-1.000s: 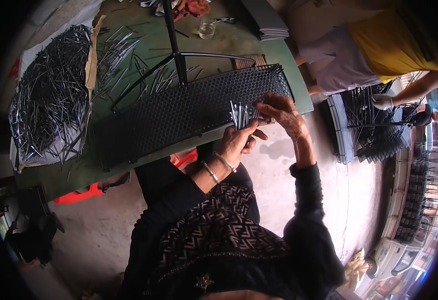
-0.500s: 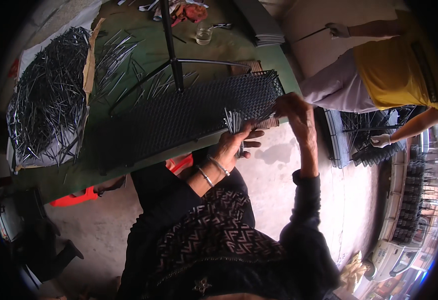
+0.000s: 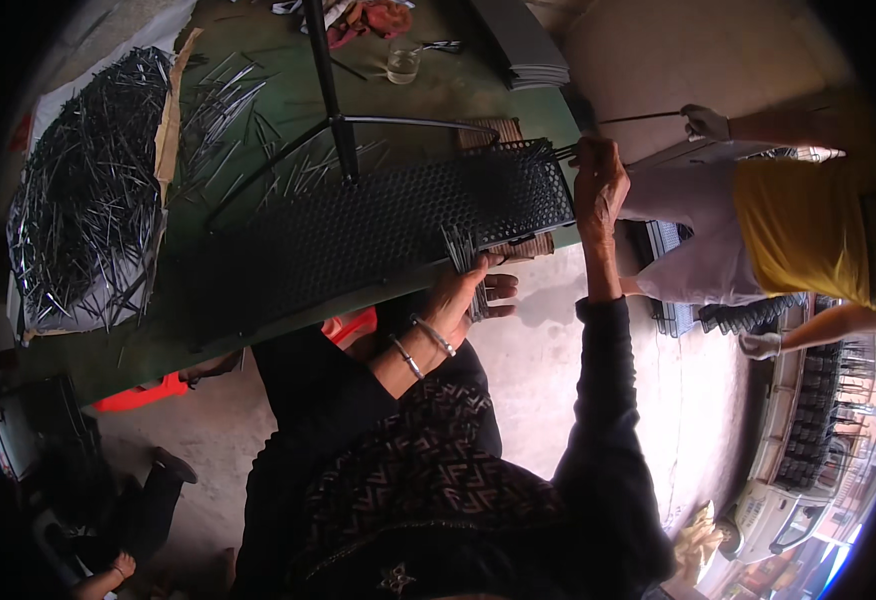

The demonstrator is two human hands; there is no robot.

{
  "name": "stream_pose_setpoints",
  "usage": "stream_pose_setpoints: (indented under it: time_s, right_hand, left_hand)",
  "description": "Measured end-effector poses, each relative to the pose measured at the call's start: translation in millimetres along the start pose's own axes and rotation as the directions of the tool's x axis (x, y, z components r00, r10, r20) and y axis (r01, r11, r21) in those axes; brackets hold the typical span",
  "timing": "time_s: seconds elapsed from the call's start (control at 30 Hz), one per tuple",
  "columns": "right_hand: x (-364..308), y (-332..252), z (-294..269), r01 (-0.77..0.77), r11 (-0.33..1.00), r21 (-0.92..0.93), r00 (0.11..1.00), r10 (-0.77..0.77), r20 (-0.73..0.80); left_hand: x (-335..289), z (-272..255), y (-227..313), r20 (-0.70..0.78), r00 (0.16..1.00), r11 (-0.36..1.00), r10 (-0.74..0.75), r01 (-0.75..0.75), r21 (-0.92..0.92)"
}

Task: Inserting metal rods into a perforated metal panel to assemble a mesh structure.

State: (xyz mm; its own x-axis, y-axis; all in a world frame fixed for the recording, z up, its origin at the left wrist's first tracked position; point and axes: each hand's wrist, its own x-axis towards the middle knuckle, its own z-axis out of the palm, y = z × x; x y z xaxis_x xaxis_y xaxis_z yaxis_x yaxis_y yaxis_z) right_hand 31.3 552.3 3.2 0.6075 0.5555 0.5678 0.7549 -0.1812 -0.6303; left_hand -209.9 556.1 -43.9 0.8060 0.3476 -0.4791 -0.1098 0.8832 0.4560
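A long black perforated metal panel lies on the green table in front of me. My left hand, with two bracelets at the wrist, is closed round a bundle of thin dark metal strips at the panel's near edge. At the panel's far right corner my right hand is pinched on the end of a thin dark strip. The strip's other end meets the panel's corner; whether it sits in a hole is too small to tell.
A torn-open carton heaped with dark strips stands on the left. Loose strips, a black metal frame, a glass and grey sheets share the table. On the right a co-worker in yellow holds a rod.
My right hand has moved up to the panel's far right corner with the strip. My left hand stays about where it was. The co-worker has shifted, and another person's arm shows at lower left.
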Motion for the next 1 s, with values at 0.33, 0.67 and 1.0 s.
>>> stream_pose_setpoints:
  time_s: [0.33,0.67,1.0]
  right_hand:
    - [0.9,0.9,-4.3,0.094,0.994,-0.054,0.995,-0.093,0.028]
    - [7.3,4.0,-9.8,0.084,0.993,-0.077,0.993,-0.077,0.086]
    - [2.3,6.4,4.4,0.117,0.975,-0.189,0.985,-0.089,0.150]
  left_hand:
    - [0.7,-3.9,-4.7,-0.019,1.000,1.000,0.003,-0.003,-0.008]
    - [-7.9,2.8,1.2,-0.087,0.996,0.999,-0.029,0.032,0.034]
    - [-13.3,3.2,-1.2,-0.114,0.993,0.993,0.003,0.010,0.114]
